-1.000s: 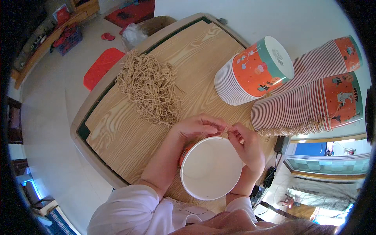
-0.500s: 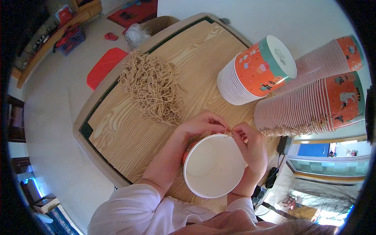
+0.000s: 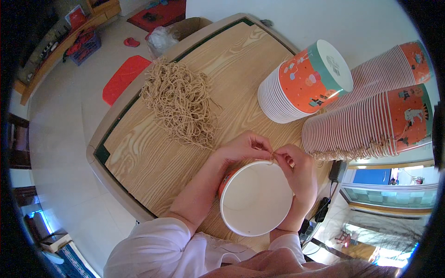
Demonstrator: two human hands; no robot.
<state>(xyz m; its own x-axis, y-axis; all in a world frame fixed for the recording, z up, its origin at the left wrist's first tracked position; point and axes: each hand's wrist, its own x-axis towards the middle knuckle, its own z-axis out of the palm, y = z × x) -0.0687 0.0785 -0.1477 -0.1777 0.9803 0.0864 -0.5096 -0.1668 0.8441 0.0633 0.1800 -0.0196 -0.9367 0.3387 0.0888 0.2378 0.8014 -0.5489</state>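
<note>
An open paper bucket [image 3: 256,201], white inside with an orange printed outer wall, sits at the near edge of the table between my forearms, its mouth tilted toward me. At its far rim, my left hand [image 3: 246,147] pinches a thin strand of brown twine [image 3: 272,156]. My right hand [image 3: 297,170] is closed on the same strand from the other side, and the fingertips of both hands nearly meet. Whether the strand is knotted is too small to tell. Beyond my left hand lies a loose, tangled heap of brown twine [image 3: 178,104].
An upside-down stack of paper buckets [image 3: 303,85] stands at the far right of the wood-grain table [image 3: 222,51]. Two longer nested stacks [image 3: 357,123] [image 3: 387,67] lie beyond it, with twine ends [image 3: 371,150] along the nearer one. A red stool [image 3: 125,79] is left of the table.
The bucket has shifted slightly right and toward me. My left hand has edged right, closer to the right fingertips; both hands still pinch the twine.
</note>
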